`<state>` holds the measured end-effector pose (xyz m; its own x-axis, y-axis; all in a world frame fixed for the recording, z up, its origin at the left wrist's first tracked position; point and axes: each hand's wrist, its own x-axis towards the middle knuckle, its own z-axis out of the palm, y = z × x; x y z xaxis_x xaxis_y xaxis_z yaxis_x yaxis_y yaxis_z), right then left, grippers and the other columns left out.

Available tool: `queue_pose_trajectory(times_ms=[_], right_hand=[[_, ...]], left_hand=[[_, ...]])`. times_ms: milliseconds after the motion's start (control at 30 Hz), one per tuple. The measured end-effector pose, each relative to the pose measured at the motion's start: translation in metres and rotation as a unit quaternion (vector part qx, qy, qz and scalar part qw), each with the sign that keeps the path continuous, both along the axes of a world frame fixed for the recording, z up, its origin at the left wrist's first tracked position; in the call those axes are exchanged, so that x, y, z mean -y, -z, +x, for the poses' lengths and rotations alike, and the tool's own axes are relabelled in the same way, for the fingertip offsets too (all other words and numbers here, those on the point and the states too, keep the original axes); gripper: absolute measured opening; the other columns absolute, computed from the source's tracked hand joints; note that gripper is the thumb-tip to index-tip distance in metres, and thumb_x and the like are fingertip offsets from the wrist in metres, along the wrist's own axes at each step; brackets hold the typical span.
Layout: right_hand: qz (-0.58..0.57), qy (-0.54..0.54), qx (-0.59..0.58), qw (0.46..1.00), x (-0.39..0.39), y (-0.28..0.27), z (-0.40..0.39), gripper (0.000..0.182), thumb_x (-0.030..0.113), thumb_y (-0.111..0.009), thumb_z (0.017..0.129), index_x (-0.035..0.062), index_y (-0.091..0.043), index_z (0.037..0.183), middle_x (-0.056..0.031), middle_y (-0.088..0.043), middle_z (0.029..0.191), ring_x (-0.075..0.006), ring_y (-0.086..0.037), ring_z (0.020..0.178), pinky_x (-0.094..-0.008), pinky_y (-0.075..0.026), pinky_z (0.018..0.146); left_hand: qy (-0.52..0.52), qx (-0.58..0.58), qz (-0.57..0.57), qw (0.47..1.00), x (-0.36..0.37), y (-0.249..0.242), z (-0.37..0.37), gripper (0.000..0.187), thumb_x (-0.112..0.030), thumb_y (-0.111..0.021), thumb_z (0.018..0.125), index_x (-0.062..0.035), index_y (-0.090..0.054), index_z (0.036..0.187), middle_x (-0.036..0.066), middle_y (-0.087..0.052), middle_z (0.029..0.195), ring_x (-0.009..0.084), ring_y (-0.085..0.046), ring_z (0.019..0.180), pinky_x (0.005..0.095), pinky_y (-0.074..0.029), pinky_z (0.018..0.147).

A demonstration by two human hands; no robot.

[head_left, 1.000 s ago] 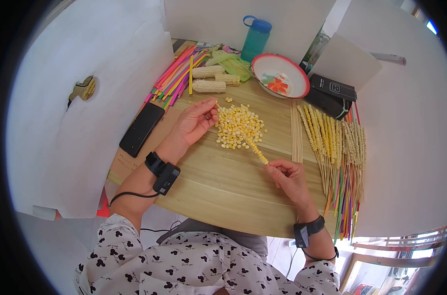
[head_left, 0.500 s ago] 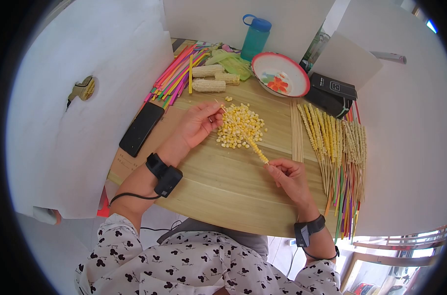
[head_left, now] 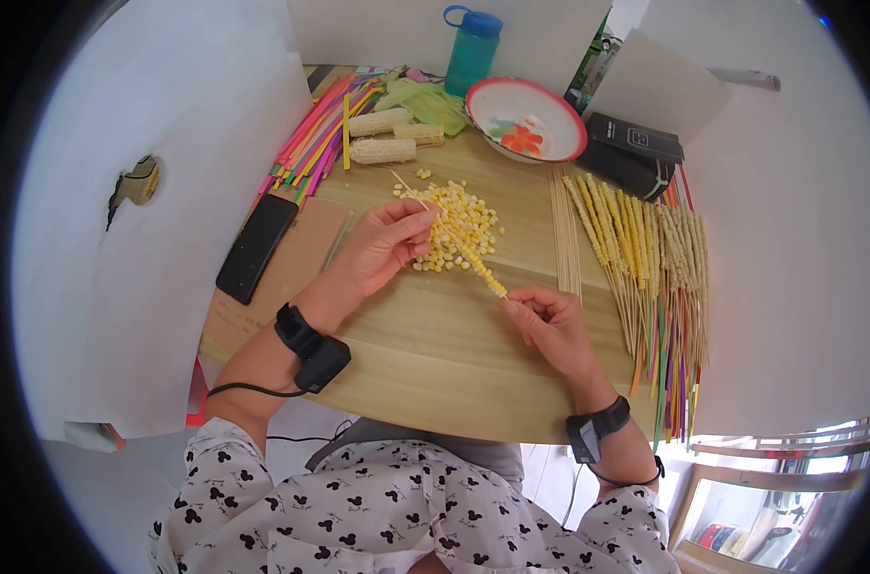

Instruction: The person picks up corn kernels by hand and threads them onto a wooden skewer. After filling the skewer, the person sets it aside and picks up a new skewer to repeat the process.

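A thin wooden skewer [head_left: 411, 191] runs slantwise over the table, its far tip pointing up and left. Yellow corn kernels [head_left: 481, 269] are threaded along its nearer half. My right hand [head_left: 552, 330] pinches the near end, just below the lowest kernels. With thumb and fingers closed, my left hand [head_left: 394, 239] grips the skewer farther up, and the bare tip sticks out beyond it. Whether a kernel is between those fingers is hidden. Beneath the skewer lies a pile of loose corn kernels [head_left: 468, 212].
Behind the pile are stripped corn cobs [head_left: 383, 151], colored strips [head_left: 310, 134], a teal bottle [head_left: 473, 53] and a red-rimmed bowl [head_left: 569, 143]. A phone [head_left: 256, 251] lies left. Right are bare skewers [head_left: 564, 234], filled corn skewers [head_left: 636, 230] and a black box [head_left: 626, 158].
My left fingers have closed around the skewer, whose tip now shows past them. The right hand still holds the near end. The whole view has shifted slightly.
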<state>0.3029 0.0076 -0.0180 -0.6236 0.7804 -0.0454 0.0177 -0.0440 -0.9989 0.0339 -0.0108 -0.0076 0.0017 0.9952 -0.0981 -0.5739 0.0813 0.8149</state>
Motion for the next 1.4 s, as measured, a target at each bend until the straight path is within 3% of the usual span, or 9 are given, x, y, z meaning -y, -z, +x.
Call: queue_pose_trajectory(times_ms=[733,933,1000,1033,1100,1133,1200,1333,1400], right_hand=[[0.009,-0.013,0.009,1.000,0.001,-0.003,-0.001,0.012,0.012,-0.062,0.090,0.0010,-0.064,0.096,0.0091,-0.053,0.068,0.0027,-0.039,0.056,-0.0152,-0.029,0.047],[0.013,0.058,-0.012,0.998,-0.006,0.004,-0.001,0.014,0.013,-0.062,0.090,0.0009,-0.064,0.095,0.0082,-0.052,0.062,0.0018,-0.039,0.052,-0.0165,-0.028,0.045],[0.011,0.077,-0.010,0.997,-0.008,0.005,-0.001,0.014,0.014,-0.062,0.091,0.0005,-0.063,0.094,0.0078,-0.051,0.059,0.0011,-0.039,0.049,-0.0171,-0.028,0.044],[0.009,0.078,-0.011,0.997,-0.008,0.005,-0.001,0.014,0.014,-0.062,0.091,0.0005,-0.063,0.094,0.0078,-0.051,0.059,0.0011,-0.039,0.049,-0.0171,-0.028,0.044],[0.010,0.068,-0.011,0.998,-0.008,0.004,0.000,0.014,0.014,-0.062,0.091,0.0008,-0.063,0.092,0.0077,-0.050,0.059,0.0008,-0.039,0.049,-0.0171,-0.029,0.044],[0.008,0.069,-0.011,0.998,-0.008,0.003,0.000,0.014,0.014,-0.062,0.091,0.0008,-0.063,0.092,0.0077,-0.050,0.059,0.0008,-0.039,0.049,-0.0171,-0.029,0.044],[0.011,0.065,-0.005,0.998,-0.007,0.002,0.000,0.013,0.014,-0.062,0.091,0.0009,-0.063,0.092,0.0077,-0.050,0.059,0.0010,-0.039,0.049,-0.0170,-0.029,0.044],[0.004,0.059,-0.012,0.998,-0.007,0.001,0.001,0.013,0.014,-0.062,0.091,0.0011,-0.063,0.092,0.0076,-0.050,0.060,0.0010,-0.039,0.050,-0.0169,-0.029,0.044],[0.001,0.056,-0.017,0.998,-0.007,0.001,0.001,0.013,0.014,-0.062,0.091,0.0013,-0.062,0.092,0.0077,-0.050,0.060,0.0012,-0.039,0.050,-0.0168,-0.029,0.045]], left_hand=[[0.065,-0.059,-0.019,0.996,0.008,-0.003,0.018,0.015,-0.007,-0.065,0.085,-0.0002,-0.063,0.098,0.002,-0.057,0.080,0.0113,-0.051,0.069,0.0244,-0.044,0.064],[-0.061,-0.250,0.046,0.965,0.003,-0.010,0.005,0.014,-0.008,-0.064,0.087,-0.0017,-0.064,0.100,0.001,-0.059,0.084,0.0074,-0.052,0.072,0.0205,-0.044,0.064],[-0.082,-0.359,0.078,0.926,0.003,-0.006,0.004,0.015,-0.011,-0.065,0.086,-0.0031,-0.064,0.098,-0.001,-0.059,0.085,0.0057,-0.052,0.072,0.0208,-0.044,0.064],[-0.080,-0.360,0.077,0.926,0.004,-0.007,0.005,0.015,-0.011,-0.065,0.086,-0.0031,-0.064,0.098,-0.001,-0.059,0.085,0.0057,-0.052,0.072,0.0208,-0.044,0.064],[-0.038,-0.571,0.133,0.809,0.006,-0.010,0.007,0.013,-0.012,-0.066,0.083,-0.0046,-0.064,0.093,0.000,-0.060,0.084,0.0101,-0.054,0.074,0.0253,-0.043,0.066],[-0.036,-0.572,0.132,0.809,0.006,-0.009,0.008,0.013,-0.012,-0.066,0.083,-0.0046,-0.064,0.093,0.000,-0.060,0.084,0.0101,-0.054,0.074,0.0253,-0.043,0.066],[-0.054,-0.706,0.244,0.663,0.006,-0.005,0.008,0.012,-0.013,-0.067,0.078,-0.0060,-0.062,0.087,0.004,-0.057,0.082,0.0171,-0.055,0.079,0.0311,-0.041,0.072],[-0.042,-0.734,0.239,0.635,0.009,-0.005,0.012,0.011,-0.013,-0.067,0.076,-0.0070,-0.060,0.083,0.007,-0.054,0.084,0.0232,-0.053,0.085,0.0342,-0.037,0.079],[-0.049,-0.765,0.247,0.593,0.010,-0.007,0.013,0.013,-0.014,-0.067,0.077,-0.0077,-0.060,0.086,0.006,-0.054,0.087,0.0229,-0.052,0.089,0.0348,-0.034,0.081]])
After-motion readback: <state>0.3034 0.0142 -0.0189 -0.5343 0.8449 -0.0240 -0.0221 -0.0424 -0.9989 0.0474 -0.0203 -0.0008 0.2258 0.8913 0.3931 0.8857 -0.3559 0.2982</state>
